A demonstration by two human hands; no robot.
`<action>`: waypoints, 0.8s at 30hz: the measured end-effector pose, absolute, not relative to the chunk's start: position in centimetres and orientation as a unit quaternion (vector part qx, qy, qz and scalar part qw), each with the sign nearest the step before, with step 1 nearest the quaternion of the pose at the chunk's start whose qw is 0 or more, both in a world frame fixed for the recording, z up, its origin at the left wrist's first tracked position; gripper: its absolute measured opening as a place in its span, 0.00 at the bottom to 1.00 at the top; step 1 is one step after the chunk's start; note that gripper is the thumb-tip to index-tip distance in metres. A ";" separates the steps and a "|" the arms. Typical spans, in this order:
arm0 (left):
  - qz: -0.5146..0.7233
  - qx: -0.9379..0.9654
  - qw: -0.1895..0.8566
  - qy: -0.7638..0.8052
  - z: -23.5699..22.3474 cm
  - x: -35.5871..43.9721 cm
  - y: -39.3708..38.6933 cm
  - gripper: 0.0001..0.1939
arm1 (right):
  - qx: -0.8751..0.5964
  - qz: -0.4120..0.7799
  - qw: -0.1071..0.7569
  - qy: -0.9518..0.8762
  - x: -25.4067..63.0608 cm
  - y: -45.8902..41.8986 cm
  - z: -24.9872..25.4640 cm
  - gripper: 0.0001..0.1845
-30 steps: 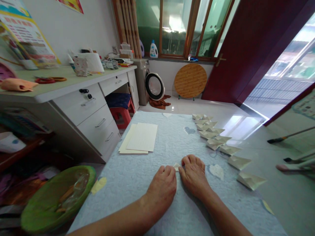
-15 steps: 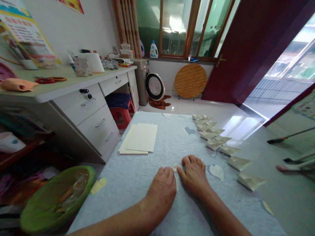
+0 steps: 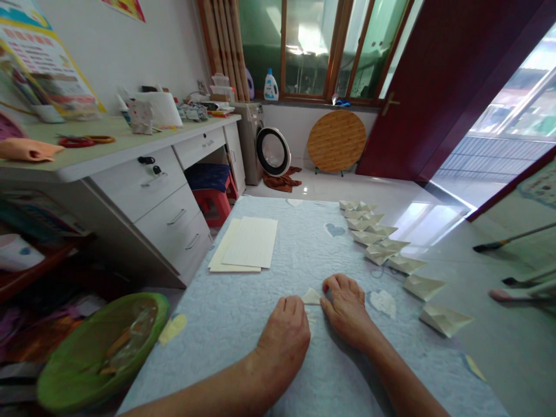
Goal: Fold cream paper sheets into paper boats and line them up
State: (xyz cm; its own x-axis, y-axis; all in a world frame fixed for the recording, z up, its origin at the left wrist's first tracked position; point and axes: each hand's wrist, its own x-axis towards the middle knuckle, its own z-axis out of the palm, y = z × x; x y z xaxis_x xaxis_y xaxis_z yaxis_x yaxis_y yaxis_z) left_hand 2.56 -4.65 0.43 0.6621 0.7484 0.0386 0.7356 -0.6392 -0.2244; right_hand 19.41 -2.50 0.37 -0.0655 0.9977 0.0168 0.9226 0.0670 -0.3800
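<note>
Head view: from my distant seat I watched a small folded piece of cream paper (image 3: 311,297) lying low and just right of the frame's centre, its triangular peak showing between two hands. The left hand (image 3: 285,324) curled at the paper's left end, the right hand (image 3: 345,307) at its right end. They were apart from each other, with the paper bridging the gap; how firmly either one pinched it I couldn't tell — the fingertips were hidden.

To crease it well, I judged, both ends needed equal pressure, edges matched before a thumb ran along the fold. The soft quilted cloth (image 3: 299,231) beneath could blunt a crease, so firm strokes seemed wise.

Folded paper boats (image 3: 445,319) lined the right side; loose paper sheets (image 3: 252,243) lay left of centre — well apart from both hands.
</note>
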 end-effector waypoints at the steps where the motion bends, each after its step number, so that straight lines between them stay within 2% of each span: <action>1: 0.034 -0.907 0.109 -0.406 0.5 2.6 -4.6 0.10 | -0.670 0.136 0.138 -0.717 19.4 -2.5 0.4 0.07; 7: 0.057 -0.916 0.106 -0.384 0.8 2.6 -4.3 0.11 | -0.679 0.138 0.143 -0.707 19.2 -2.4 0.2 0.11; 14: 0.028 -0.915 0.094 -0.392 0.8 2.7 -4.1 0.09 | -0.685 0.137 0.146 -0.701 19.2 -2.3 0.1 0.15; 17: -0.004 -0.901 0.057 -0.430 1.1 2.4 -3.7 0.09 | -0.683 0.133 0.151 -0.703 19.2 -2.3 0.1 0.13; 21: -0.070 -0.895 0.064 -0.435 0.5 2.1 -3.6 0.21 | -0.676 0.123 0.155 -0.710 19.2 -2.4 0.1 0.06; 24: -0.101 -0.909 0.080 -0.396 -0.5 2.2 -3.7 0.21 | -0.659 0.125 0.162 -0.723 19.4 -2.6 0.2 0.03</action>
